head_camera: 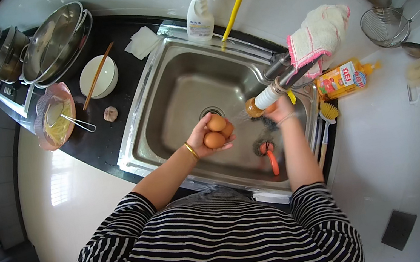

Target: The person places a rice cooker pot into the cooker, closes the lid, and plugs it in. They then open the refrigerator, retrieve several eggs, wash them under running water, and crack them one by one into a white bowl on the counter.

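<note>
My left hand is palm up over the stainless steel sink, cradling three brown eggs. To its right, water sprays from the amber nozzle of a faucet with a white sleeve. Behind that nozzle is my right hand, blurred and partly covered. A small orange-brown patch shows by its fingers, but whether it is a held thing is unclear. An orange-handled scrubber rests on the sink floor below the nozzle. The drain lies just beyond my left hand.
Left of the sink are a white bowl with chopsticks across it, a garlic bulb and a pink bowl with pale strips and a strainer. A spray bottle stands behind; a dish soap bottle and brush are right.
</note>
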{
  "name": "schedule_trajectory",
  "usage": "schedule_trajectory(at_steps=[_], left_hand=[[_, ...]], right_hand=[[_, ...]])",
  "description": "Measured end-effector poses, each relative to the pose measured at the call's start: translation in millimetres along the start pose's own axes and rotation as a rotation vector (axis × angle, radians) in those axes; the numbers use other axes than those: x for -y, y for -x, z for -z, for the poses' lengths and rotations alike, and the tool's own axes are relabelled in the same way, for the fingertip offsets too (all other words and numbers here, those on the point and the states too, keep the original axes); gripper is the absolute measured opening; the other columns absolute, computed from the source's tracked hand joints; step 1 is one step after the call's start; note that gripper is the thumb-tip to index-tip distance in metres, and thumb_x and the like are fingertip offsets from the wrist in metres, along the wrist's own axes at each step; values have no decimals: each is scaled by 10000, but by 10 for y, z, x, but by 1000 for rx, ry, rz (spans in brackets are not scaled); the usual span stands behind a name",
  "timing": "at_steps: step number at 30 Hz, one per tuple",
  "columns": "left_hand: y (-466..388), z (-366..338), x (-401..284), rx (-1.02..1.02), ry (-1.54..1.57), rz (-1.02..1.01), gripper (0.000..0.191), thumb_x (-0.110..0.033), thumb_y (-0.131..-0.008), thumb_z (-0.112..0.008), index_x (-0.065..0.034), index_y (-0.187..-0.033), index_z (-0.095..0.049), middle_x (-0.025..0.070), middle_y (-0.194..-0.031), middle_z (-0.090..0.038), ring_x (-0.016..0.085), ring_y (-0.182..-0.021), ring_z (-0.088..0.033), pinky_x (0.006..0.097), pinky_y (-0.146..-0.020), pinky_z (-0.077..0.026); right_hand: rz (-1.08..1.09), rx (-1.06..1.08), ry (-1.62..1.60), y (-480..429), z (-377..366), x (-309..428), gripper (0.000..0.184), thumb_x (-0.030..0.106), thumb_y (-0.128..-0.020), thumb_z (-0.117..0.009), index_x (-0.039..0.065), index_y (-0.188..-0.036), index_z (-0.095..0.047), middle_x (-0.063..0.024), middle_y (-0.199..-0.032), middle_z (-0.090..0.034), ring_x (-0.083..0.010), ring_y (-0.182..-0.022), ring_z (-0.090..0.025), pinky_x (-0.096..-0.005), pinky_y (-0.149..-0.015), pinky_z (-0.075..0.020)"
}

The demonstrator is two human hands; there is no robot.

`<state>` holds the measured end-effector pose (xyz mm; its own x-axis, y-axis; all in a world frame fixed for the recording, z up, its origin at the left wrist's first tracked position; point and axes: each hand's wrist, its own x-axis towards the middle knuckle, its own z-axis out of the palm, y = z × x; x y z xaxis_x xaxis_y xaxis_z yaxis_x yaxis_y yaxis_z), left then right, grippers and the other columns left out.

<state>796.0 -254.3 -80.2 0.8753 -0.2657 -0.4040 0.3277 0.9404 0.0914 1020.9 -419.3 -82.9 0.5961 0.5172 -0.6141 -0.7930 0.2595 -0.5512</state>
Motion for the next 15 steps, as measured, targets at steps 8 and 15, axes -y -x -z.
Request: schedule_trajectory(at_steps=[8,15], left_hand=[[129,179,-165,-55,101,3,585,-554,-796,-496,-115,-1183,-478,127,-1211,-464,352,-1072,-486,499,-858,-456],[162,223,-151,-35,92,17,573,-550,-798,-496,-122,-1180,-480,131,-1206,-458,353,-1077,-477,506,-853,-459]], right_hand=[[-96,238,-110,256,-429,-1088,177,268,-878,-514,105,-948,-516,-86,-845,-560,-166,-683,-551,-203,-449,-396],[86,123,-167,150,-311,-682,381,437,-842,-509,60,-827,-567,-109,-804,-600,-228,-653,-576,-348,-607,-496]])
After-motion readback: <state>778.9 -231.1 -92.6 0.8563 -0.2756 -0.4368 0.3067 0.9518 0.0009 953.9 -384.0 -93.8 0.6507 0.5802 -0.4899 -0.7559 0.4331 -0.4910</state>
